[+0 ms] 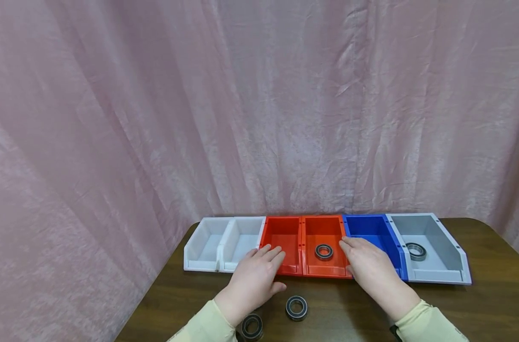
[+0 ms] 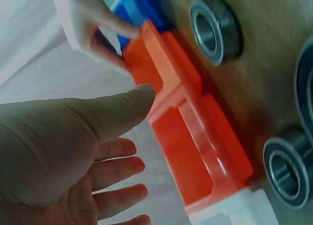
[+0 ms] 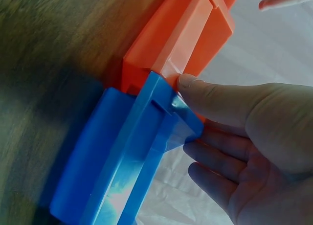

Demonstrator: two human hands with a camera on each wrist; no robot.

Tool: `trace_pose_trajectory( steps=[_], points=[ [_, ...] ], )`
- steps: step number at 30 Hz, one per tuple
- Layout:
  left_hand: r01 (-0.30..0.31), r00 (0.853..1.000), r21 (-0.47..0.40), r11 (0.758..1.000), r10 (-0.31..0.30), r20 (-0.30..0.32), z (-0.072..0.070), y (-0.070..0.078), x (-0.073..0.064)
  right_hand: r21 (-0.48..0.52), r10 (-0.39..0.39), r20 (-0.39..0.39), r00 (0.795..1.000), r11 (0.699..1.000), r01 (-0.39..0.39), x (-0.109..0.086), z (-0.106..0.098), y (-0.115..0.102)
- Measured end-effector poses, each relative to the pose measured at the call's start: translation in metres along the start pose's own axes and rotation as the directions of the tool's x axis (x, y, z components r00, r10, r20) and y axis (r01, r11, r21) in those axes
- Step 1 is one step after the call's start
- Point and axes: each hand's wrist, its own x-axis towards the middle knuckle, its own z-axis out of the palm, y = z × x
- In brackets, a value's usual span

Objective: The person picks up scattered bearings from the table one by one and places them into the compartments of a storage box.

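My left hand (image 1: 256,279) hovers at the front of the left red bin (image 1: 285,241), fingers spread and straight, nothing in it. My right hand (image 1: 372,266) reaches over the wall between the right red bin (image 1: 326,270) and the blue bin (image 1: 372,227). In the right wrist view its thumb (image 3: 215,95) is right at the red bin's front corner, the other fingers loosely extended and holding nothing. A ball bearing (image 1: 318,253) lies flat in the right red bin. On the table, another bearing (image 1: 288,310) lies between the hands, and one more (image 1: 244,328) beside the left sleeve.
Two white bins (image 1: 202,266) adjoin the red ones on the left. At the right end a grey bin (image 1: 438,275) contains a bearing (image 1: 422,255). The left wrist view shows a further bearing (image 2: 304,100) at its edge. A pink curtain (image 1: 285,118) hangs behind the wooden table (image 1: 327,313).
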Motion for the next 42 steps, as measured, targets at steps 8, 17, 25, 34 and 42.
trace_pose_trajectory(
  steps=[8, 17, 25, 34, 42],
  points=[
    [-0.083, 0.995, -0.065, 0.994, 0.086, 0.044, -0.005, 0.018, -0.012, 0.01, -0.003, -0.009, 1.0, 1.0, 0.003, -0.001, 0.002, 0.001],
    [-0.107, 0.992, -0.122, 0.987, 0.115, 0.061, 0.001, 0.025, -0.021, 0.006, 0.007, -0.006, 1.0, 1.0, -0.007, -0.002, 0.002, 0.001],
    [-0.103, 0.987, -0.148, 0.984, 0.12, 0.109, 0.012, 0.029, -0.024, -0.009, 0.006, -0.006, 1.0, 1.0, -0.006, 0.0, 0.002, 0.0],
    [-0.097, 0.979, -0.192, 0.977, 0.128, 0.16, 0.025, 0.033, -0.025, -0.015, 0.016, -0.005, 1.0, 1.0, -0.016, 0.001, 0.001, -0.002],
    [-0.106, 0.976, -0.186, 0.977, 0.138, 0.167, 0.032, 0.033, -0.026, -0.014, 0.026, 0.006, 1.0, 1.0, -0.026, 0.001, 0.001, -0.002]
  ],
)
